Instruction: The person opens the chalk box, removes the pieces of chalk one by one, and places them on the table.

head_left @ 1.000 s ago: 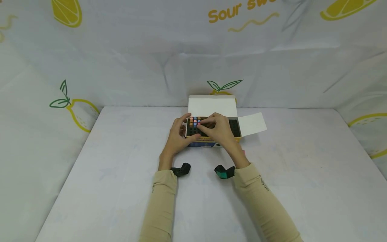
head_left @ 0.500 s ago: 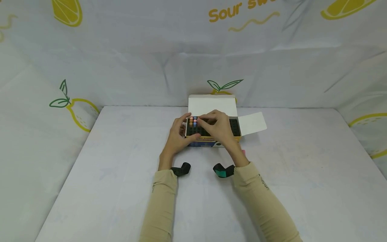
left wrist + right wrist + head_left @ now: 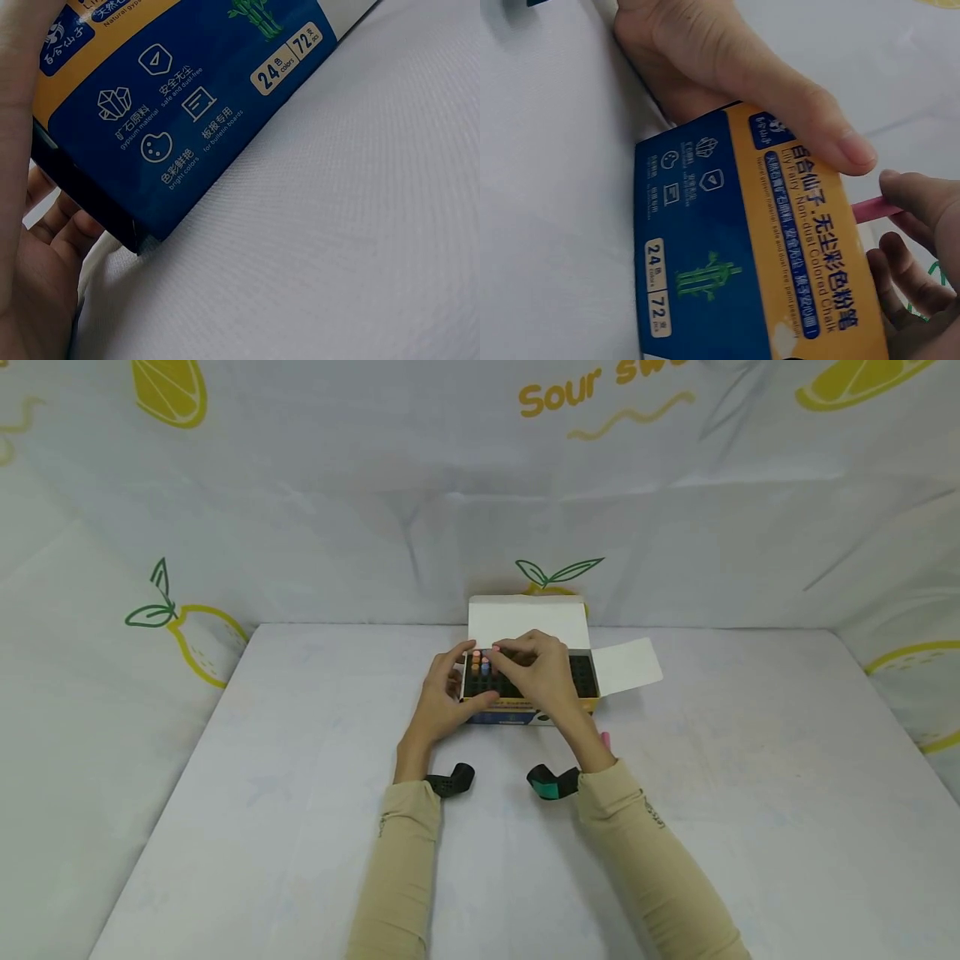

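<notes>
An open box of colored chalk [image 3: 506,717], blue and yellow on its front, stands on the white table. Inside is a black tray of holes, and several colored chalk sticks [image 3: 476,662] stand upright at its left end. My left hand [image 3: 438,700] grips that end, thumb along the front edge and fingers around the side; the left wrist view shows those fingers [image 3: 64,225] curled behind the corner. Over the tray, my right hand [image 3: 542,672] pinches a pink chalk stick [image 3: 875,209] between thumb and fingers, close above the box's rim.
The white lid [image 3: 528,620] stands up at the back of the box, and a white side flap [image 3: 627,666] sticks out to the right. By my right wrist lies a pink stick [image 3: 605,741] on the table. A lemon-print cloth [image 3: 360,527] hangs behind.
My right hand has shifted slightly toward the back of the box, with a pink chalk stick at its fingertips. More of the pink stick beside the wrist shows. My left hand has stayed put.
</notes>
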`<state>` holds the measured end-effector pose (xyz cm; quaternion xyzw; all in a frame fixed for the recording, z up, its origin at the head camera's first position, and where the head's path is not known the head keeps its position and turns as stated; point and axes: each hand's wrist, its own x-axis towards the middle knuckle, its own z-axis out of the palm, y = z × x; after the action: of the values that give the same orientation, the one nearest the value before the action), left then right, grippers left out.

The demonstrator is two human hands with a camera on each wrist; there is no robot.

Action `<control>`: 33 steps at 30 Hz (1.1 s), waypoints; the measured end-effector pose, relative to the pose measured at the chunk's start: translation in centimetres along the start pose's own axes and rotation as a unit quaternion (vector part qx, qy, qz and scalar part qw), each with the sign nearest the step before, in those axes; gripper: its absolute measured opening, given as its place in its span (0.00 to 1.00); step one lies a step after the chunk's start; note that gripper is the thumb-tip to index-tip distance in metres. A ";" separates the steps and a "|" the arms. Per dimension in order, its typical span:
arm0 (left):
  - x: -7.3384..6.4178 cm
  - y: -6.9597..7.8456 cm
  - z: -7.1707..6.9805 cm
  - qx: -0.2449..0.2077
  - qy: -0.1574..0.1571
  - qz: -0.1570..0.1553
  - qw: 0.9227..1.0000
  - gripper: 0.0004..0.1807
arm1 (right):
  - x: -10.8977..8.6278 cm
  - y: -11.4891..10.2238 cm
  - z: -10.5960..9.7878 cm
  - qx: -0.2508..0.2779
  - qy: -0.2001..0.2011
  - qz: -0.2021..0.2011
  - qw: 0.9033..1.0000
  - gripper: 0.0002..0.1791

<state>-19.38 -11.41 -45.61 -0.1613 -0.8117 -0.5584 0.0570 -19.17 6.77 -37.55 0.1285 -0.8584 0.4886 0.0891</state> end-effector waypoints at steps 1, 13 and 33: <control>0.0 0.0 0.0 -0.001 0.000 -0.001 1.000 0.60 | 0.0 -0.1 -0.1 0.007 0.011 -0.004 1.000 0.14; 0.2 0.0 0.0 0.001 0.002 -0.004 1.000 0.62 | -0.3 -1.7 -1.6 0.059 0.058 -0.026 0.996 0.15; 0.0 -0.2 0.1 0.005 0.000 -0.007 1.000 0.56 | -3.6 -2.2 -4.9 0.058 0.055 -0.042 0.996 0.10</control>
<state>-19.43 -11.38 -45.80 -0.1555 -0.8157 -0.5545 0.0541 -14.92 10.40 -34.26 0.1426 -0.8160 0.5399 0.1493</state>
